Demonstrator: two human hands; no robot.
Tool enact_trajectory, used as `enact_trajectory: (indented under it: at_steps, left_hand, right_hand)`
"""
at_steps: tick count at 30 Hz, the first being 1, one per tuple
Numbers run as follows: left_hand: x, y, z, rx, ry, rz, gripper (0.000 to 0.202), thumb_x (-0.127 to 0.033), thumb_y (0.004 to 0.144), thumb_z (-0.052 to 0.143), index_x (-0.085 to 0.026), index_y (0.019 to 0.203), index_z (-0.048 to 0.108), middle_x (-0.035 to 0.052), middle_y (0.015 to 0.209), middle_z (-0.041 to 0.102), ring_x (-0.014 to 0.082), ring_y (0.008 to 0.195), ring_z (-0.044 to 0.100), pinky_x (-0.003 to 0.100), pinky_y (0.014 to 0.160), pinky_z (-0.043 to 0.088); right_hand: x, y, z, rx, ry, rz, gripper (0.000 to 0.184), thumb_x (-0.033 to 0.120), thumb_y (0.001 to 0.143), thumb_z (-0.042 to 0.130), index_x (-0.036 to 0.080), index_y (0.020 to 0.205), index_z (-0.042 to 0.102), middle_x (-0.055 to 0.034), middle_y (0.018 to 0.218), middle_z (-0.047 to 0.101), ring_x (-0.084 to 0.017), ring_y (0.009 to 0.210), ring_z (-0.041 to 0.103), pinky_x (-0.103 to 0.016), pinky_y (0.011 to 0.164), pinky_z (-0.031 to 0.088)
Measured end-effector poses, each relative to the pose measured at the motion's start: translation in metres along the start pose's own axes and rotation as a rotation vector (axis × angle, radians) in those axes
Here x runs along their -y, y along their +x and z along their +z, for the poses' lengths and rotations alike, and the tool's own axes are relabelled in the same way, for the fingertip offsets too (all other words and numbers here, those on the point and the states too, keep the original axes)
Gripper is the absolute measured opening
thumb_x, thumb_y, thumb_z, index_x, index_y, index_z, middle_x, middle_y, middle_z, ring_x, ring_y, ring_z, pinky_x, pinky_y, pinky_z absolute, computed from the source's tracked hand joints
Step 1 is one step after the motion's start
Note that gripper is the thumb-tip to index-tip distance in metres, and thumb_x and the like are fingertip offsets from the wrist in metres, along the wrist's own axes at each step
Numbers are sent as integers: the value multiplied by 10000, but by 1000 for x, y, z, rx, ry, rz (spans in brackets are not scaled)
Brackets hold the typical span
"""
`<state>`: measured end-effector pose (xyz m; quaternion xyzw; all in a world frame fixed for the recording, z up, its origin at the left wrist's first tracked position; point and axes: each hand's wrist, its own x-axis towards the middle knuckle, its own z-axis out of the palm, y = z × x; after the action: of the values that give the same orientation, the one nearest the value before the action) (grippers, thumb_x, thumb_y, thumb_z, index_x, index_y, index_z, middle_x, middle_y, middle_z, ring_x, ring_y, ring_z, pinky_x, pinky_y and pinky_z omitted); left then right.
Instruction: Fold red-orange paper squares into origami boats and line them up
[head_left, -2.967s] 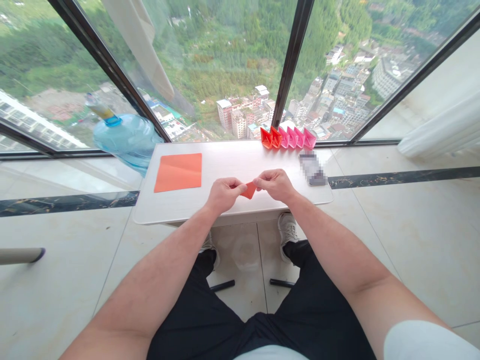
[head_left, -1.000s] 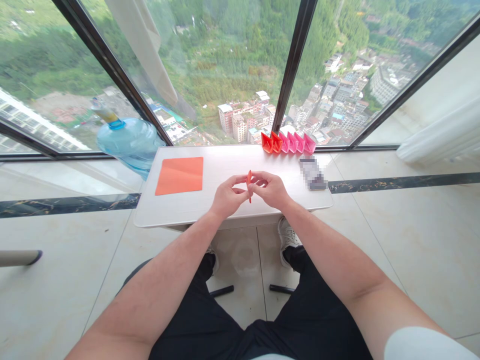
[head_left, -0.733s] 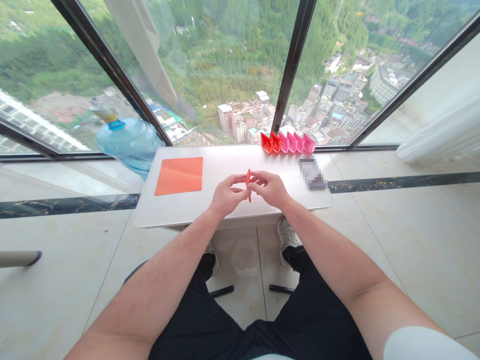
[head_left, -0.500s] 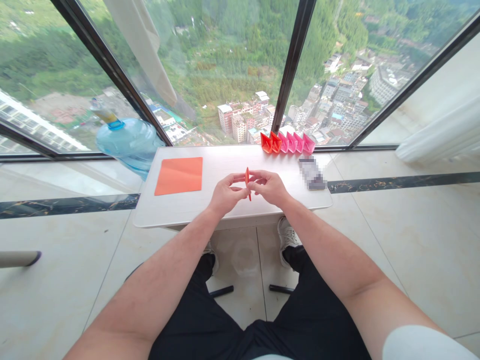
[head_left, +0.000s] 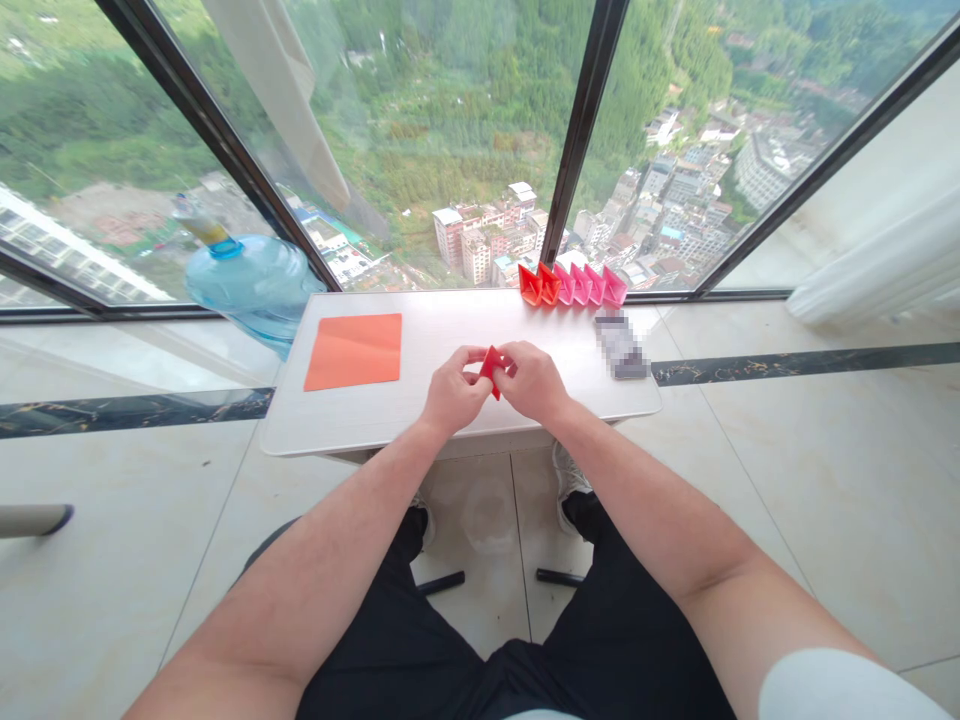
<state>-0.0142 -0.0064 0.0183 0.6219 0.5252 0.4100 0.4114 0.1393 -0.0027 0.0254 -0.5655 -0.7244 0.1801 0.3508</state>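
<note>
Between my two hands, above the near part of the white table (head_left: 360, 415), is a small folded piece of red-orange paper (head_left: 492, 366). It shows as a diamond shape with points up and down. My left hand (head_left: 457, 388) pinches its left side, and my right hand (head_left: 531, 382) grips its right side, hiding part of it. A stack or sheet of orange paper (head_left: 354, 352) lies flat at the table's left. Along the back edge stands a row of folded paper boats, orange-red ones (head_left: 538, 286) at the left and pink ones (head_left: 591, 286) at the right.
A blurred-out, phone-like rectangle (head_left: 622, 346) lies at the table's right. Behind the left end stands a large blue water bottle (head_left: 251, 285). Tall windows with dark frames (head_left: 585, 130) rise behind the table. My shoes (head_left: 570, 475) are underneath it.
The folded paper was edge-on as a thin strip and now shows a wider diamond face. My fingers have closed in around it, with my right hand more curled.
</note>
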Motion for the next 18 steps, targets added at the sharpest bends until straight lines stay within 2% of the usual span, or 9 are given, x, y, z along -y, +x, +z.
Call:
enact_trajectory:
  at_steps: [2,5,7,10,14,18]
  left_hand:
    - [0,-1,2,-21,34,14,351,-183,768,594,-217,1114,646,34,1125,737,168,750,725,298,732,582]
    - [-2,-3,5,-119,168,21,315,-239,803,607,-225,1116,645,48,1161,728,169,734,716,315,770,560]
    - [-4,-3,7,-170,285,24,276,-258,815,610,-222,1086,651,56,1070,748,185,733,708,317,772,533]
    - [-6,-2,9,-159,389,21,162,-247,829,584,-226,962,673,43,836,750,217,766,698,309,746,487]
    - [-4,4,11,-133,329,-17,101,-288,830,583,-229,807,662,21,728,730,205,713,665,293,687,446]
    - [-1,9,15,-140,285,-50,183,-363,825,598,-226,705,622,18,679,710,188,661,627,294,667,434]
  right_hand:
    - [3,0,0,3,-58,11,53,203,816,584,199,819,637,-41,802,638,-174,727,560,-291,702,430]
    - [4,1,2,-14,-73,9,70,198,837,560,207,773,587,-34,768,617,-174,722,542,-284,684,401]
    - [5,1,3,-23,-73,6,69,188,839,552,210,782,583,-38,786,623,-178,737,546,-285,693,401]
    - [5,1,5,-15,-101,19,71,167,834,545,213,803,590,-46,819,633,-188,765,558,-289,706,403]
    - [2,1,7,-17,-155,37,77,164,841,536,210,826,596,-57,848,636,-200,794,570,-294,721,398]
    - [-2,3,10,-22,-228,84,70,223,883,531,206,866,597,-74,875,646,-214,807,581,-302,712,386]
